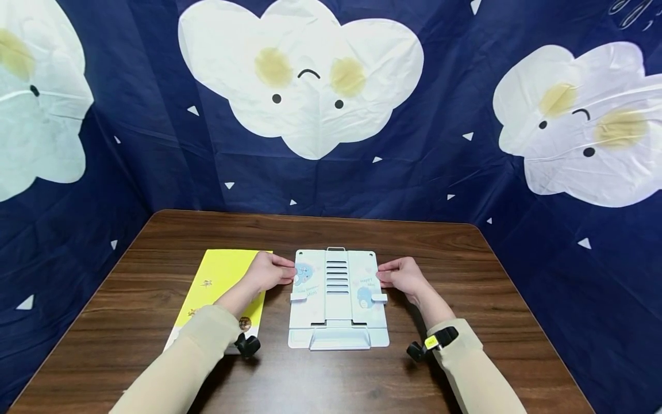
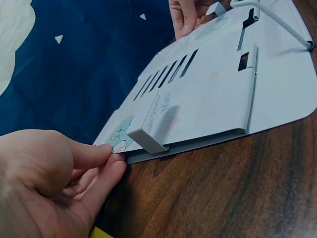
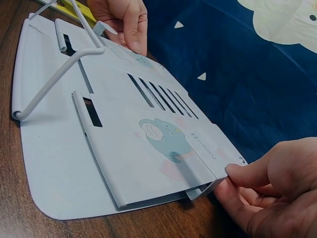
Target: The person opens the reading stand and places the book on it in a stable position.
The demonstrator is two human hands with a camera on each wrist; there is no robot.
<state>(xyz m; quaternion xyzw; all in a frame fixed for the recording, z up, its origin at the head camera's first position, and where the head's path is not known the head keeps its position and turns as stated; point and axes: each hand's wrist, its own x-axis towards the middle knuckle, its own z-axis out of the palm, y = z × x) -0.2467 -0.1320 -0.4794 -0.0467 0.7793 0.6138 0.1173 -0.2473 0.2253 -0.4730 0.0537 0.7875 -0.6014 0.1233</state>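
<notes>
A white book stand (image 1: 338,307) with pale blue cartoon prints lies in front of me in the head view. Slots run down its middle panel, and small clips (image 1: 380,298) jut from both sides. My left hand (image 1: 269,271) pinches the upper left edge between thumb and fingers, close by a clip (image 2: 148,140) in the left wrist view. On the opposite edge, my right hand (image 1: 403,277) grips the upper right side, thumb on top. Both wrist views show the back panel tilted up from its base plate (image 3: 44,163); a bent wire ledge (image 3: 57,82) crosses the base.
A yellow and white book (image 1: 219,270) lies left of the stand, partly under my left forearm. Brown wood-grain table (image 1: 331,379) carries everything. Behind it hangs a dark blue cloth (image 1: 248,167) with white clouds.
</notes>
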